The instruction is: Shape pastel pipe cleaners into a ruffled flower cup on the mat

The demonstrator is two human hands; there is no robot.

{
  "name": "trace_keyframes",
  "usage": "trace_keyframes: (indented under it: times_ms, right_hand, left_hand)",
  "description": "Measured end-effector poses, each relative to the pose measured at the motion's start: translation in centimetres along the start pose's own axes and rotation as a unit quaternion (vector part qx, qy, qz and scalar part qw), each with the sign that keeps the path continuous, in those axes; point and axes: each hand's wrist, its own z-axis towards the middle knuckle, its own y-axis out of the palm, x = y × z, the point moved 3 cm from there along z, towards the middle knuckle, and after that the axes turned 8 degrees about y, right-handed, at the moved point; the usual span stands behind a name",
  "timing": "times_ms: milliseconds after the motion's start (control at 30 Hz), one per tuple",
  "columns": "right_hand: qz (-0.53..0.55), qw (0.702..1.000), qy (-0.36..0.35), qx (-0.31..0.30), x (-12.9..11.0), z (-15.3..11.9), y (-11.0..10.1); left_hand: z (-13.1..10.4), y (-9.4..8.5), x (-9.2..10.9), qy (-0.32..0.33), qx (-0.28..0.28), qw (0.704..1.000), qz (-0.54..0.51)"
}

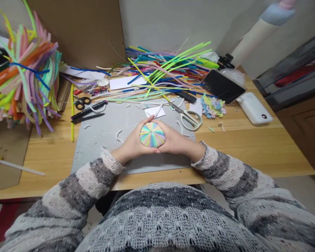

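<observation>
Between my two hands is a round, flat disc (152, 134) of pastel pipe cleaners, with yellow, pink, blue and green stripes fanning out from its centre. My left hand (134, 141) curves around its left edge, and my right hand (171, 138) wraps the right edge. The fingertips of both hands meet at the top and bottom of the disc. Its underside is hidden. Beneath my hands lies a grey cutting mat (99, 140). Just beyond the fingers is a small white card (159, 112). White-handled scissors (190, 119) rest on the mat's right side.
Loose pipe cleaners (170, 66) pile up along the wall. A big tied bundle (28, 77) stands at left. Black scissors (82, 102) and pens (89, 110) lie left of the mat. Curled pastel pieces (212, 106), a phone (224, 85) and a white power bank (255, 108) are at right.
</observation>
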Motion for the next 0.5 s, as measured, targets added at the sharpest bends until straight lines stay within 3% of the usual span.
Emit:
trace_keyframes:
  times_ms: [300, 500]
  right_hand:
    - [0.060, 0.998, -0.021, -0.001, 0.15, 0.45, 0.51]
    - [-0.024, 0.999, -0.032, -0.015, 0.03, 0.60, -0.12]
  left_hand:
    - [-0.17, 0.71, 0.30, -0.011, 0.041, 0.999, -0.007]
    - [-0.57, 0.45, 0.54, -0.015, 0.046, 0.997, 0.057]
